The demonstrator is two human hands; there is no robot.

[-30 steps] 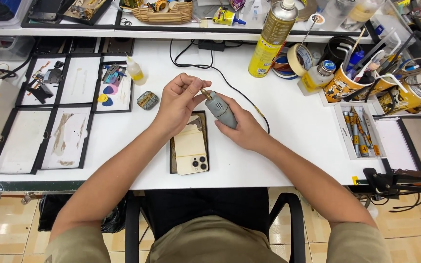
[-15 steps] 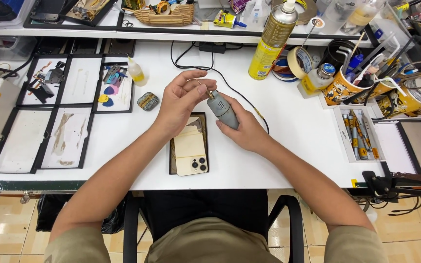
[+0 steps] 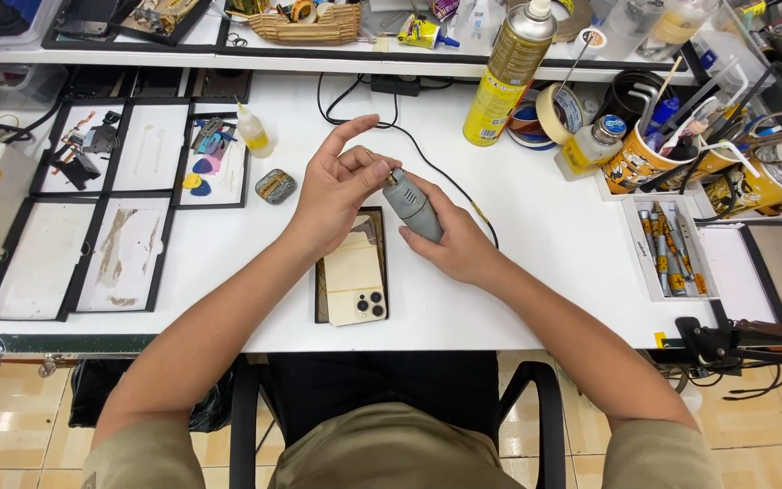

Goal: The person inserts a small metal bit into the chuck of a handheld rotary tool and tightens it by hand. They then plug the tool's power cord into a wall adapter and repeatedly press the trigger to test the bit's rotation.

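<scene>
My right hand (image 3: 457, 243) grips a small grey rotary tool (image 3: 412, 208) with a black cord running to the back of the table. My left hand (image 3: 337, 186) pinches the tool's brass tip, index finger raised. Both hands hover above a cream smartphone (image 3: 356, 281) that lies back-up, camera lenses toward me, on a dark mat on the white table (image 3: 545, 244).
Black-framed trays (image 3: 74, 226) with small parts lie at left, beside a small yellow bottle (image 3: 253, 131) and a grey stone (image 3: 275, 186). A yellow spray can (image 3: 509, 72), tape rolls (image 3: 554, 109), tool cups (image 3: 644, 154) and a bit tray (image 3: 667, 249) crowd the right.
My left hand's fingers have shifted on the tool's tip and the index finger has lifted. The tool and phone stay about where they were.
</scene>
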